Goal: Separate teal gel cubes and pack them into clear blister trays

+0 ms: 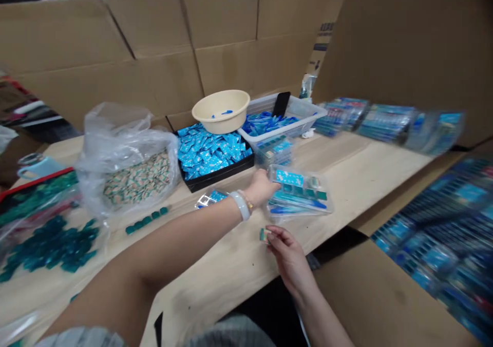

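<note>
My left hand (262,188), with a pale bangle and a thin gold bracelet on its wrist, grips the near edge of a clear plastic pack (298,193) holding blue sticks and teal pieces. A similar clear pack (273,151) lies just behind it. My right hand (287,252) is over the front edge of the light wooden table (331,193), pinching a small teal piece (262,234) between its fingertips. A short row of teal pieces (147,219) lies to the left of my left forearm, and a small clear-and-blue packet (211,199) lies just beyond it.
A black tray of blue sachets (213,154), a beige basin (221,110) and a white basket (285,121) stand behind. On the left are a clear bag of sachets (136,177) and a teal pile (50,244). Blurred packs (385,123) line the right. Cardboard walls surround the table, and a box of packs (439,229) stands right.
</note>
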`<state>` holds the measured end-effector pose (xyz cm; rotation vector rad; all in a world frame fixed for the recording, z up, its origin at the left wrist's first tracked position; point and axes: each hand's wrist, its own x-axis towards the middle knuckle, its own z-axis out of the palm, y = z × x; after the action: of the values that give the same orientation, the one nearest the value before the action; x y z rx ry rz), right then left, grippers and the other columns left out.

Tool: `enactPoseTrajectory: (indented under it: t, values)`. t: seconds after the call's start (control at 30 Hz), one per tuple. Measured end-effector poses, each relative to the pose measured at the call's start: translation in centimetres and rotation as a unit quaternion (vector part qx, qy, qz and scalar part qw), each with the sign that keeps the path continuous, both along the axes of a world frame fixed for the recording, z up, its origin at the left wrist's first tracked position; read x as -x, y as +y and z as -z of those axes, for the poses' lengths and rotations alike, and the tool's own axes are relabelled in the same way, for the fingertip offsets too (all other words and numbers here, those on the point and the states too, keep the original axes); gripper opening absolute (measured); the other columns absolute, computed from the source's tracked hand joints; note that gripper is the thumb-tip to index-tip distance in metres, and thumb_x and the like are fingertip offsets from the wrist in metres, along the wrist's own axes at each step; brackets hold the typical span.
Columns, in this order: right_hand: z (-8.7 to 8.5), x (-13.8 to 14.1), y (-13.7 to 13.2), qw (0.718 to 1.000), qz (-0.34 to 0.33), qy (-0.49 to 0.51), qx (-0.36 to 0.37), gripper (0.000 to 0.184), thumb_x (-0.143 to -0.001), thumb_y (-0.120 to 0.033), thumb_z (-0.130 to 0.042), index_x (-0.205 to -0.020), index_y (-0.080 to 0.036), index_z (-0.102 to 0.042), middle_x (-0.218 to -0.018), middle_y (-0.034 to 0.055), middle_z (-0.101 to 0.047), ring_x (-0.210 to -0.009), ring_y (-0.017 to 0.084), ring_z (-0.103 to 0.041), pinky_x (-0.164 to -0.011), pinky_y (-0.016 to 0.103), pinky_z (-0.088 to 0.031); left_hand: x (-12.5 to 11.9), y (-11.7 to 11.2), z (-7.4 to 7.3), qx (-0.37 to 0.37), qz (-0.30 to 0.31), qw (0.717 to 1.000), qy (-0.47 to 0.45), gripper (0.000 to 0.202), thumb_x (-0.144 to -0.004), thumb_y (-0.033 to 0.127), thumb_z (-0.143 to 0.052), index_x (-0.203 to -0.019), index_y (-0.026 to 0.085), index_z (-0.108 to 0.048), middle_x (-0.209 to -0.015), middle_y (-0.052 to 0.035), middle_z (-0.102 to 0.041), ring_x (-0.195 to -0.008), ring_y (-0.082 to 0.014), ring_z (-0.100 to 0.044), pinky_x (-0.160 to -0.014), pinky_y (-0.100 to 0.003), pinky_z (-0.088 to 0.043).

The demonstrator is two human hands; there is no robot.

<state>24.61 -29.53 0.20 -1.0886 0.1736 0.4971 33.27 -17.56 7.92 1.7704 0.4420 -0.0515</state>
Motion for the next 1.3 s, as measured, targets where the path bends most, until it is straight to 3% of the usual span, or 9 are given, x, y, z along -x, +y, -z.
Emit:
enactPoseTrajectory:
  t: [0.13,0.33,0.47,0.57,0.7,0.83,0.97,1.17,1.3]
  values:
    - [1.0,0.3,2.2,0.997,-0.013,-0.064,0.044,0.022,-0.058,-0.027,-0.071,-0.077,-0.018,-0.062,-0.065,-0.0021,-0.058,-0.061,0.010,-0.051,-0.052,0.022,-0.036,0.0,0.4,-1.4,-0.152,0.049,0.982,0.098,0.035,-0.059,0.010,-0.064,-0.091,0.004,-0.051,-0.083,-0.0172,-0.060,-0.068,-0.0216,-0.060,-0.059,-0.030,-0.043]
    - [1.6,-0.3,5.0,0.983,-0.048,-0.152,0.088,0.019,-0.065,-0.030,-0.064,-0.079,-0.019,-0.057,-0.070,-0.0012,-0.058,-0.064,0.013,-0.051,-0.061,0.026,-0.039,-0.1,0.8,-3.7,-0.148,0.102,0.971,0.157,0.063,-0.060,0.016,-0.066,-0.113,-0.001,-0.038,-0.084,-0.0211,-0.061,-0.064,-0.0229,-0.059,-0.054,-0.032,-0.044]
    - [2.3,-1.9,8.6,0.945,-0.031,-0.266,0.187,0.020,-0.075,-0.032,-0.052,-0.090,-0.019,-0.054,-0.083,0.0027,-0.056,-0.072,0.015,-0.051,-0.068,0.028,-0.040,0.5,4.8,-3.8,-0.146,0.113,0.979,0.082,0.069,-0.064,0.026,-0.063,-0.121,0.000,-0.034,-0.092,-0.0193,-0.058,-0.072,-0.0208,-0.059,-0.061,-0.029,-0.043]
    - [3.0,-3.5,10.6,0.867,-0.019,-0.363,0.340,0.020,-0.079,-0.028,-0.042,-0.089,-0.017,-0.056,-0.084,0.0068,-0.055,-0.079,0.018,-0.048,-0.073,0.032,-0.038,3.9,10.5,-1.8,-0.212,0.151,0.964,-0.057,0.057,-0.066,0.026,-0.062,-0.117,0.008,-0.044,-0.104,-0.0153,-0.055,-0.086,-0.0224,-0.056,-0.073,-0.031,-0.043]
    - [3.9,-4.5,11.2,0.763,-0.042,-0.415,0.494,0.022,-0.078,-0.023,-0.041,-0.081,-0.014,-0.061,-0.089,0.0111,-0.051,-0.085,0.021,-0.046,-0.077,0.034,-0.036,11.7,15.7,3.5,-0.336,0.246,0.908,-0.052,0.049,-0.062,0.022,-0.066,-0.110,0.020,-0.053,-0.121,-0.0103,-0.047,-0.111,-0.0287,-0.041,-0.093,-0.041,-0.030]
    - [4.0,-3.8,10.9,0.698,-0.141,-0.460,0.531,0.025,-0.079,-0.025,-0.040,-0.080,-0.015,-0.062,-0.083,0.0090,-0.052,-0.078,0.019,-0.048,-0.071,0.029,-0.037,17.7,14.4,7.0,-0.403,0.163,0.900,-0.037,0.050,-0.074,0.022,-0.055,-0.121,0.026,-0.041,-0.130,-0.0088,-0.037,-0.118,-0.0267,-0.033,-0.094,-0.043,-0.027]
    - [3.3,-3.2,10.9,0.629,-0.204,-0.505,0.555,0.024,-0.078,-0.028,-0.041,-0.081,-0.016,-0.061,-0.081,0.0083,-0.054,-0.074,0.020,-0.049,-0.066,0.030,-0.038,20.3,13.6,7.6,-0.385,0.124,0.913,-0.061,0.049,-0.076,0.027,-0.054,-0.122,0.026,-0.039,-0.131,-0.0084,-0.035,-0.120,-0.0247,-0.030,-0.097,-0.042,-0.024]
    - [0.2,-0.5,13.6,0.652,-0.190,-0.534,0.504,0.025,-0.077,-0.037,-0.042,-0.075,-0.018,-0.059,-0.070,0.0076,-0.058,-0.066,0.021,-0.052,-0.061,0.032,-0.038,24.6,23.7,8.0,-0.405,-0.077,0.911,0.001,0.035,-0.081,0.031,-0.043,-0.112,0.015,-0.050,-0.111,-0.0126,-0.051,-0.104,-0.0227,-0.045,-0.092,-0.036,-0.032]
    - [-0.6,3.7,21.0,0.650,-0.340,-0.558,0.388,0.025,-0.078,-0.019,-0.040,-0.095,-0.020,-0.059,-0.088,0.0089,-0.062,-0.077,0.021,-0.056,-0.068,0.030,-0.040,25.7,28.4,9.1,-0.463,-0.033,0.881,0.089,0.061,-0.065,0.042,-0.062,-0.118,0.018,-0.045,-0.120,-0.0137,-0.043,-0.111,-0.0308,-0.036,-0.092,-0.042,-0.028]
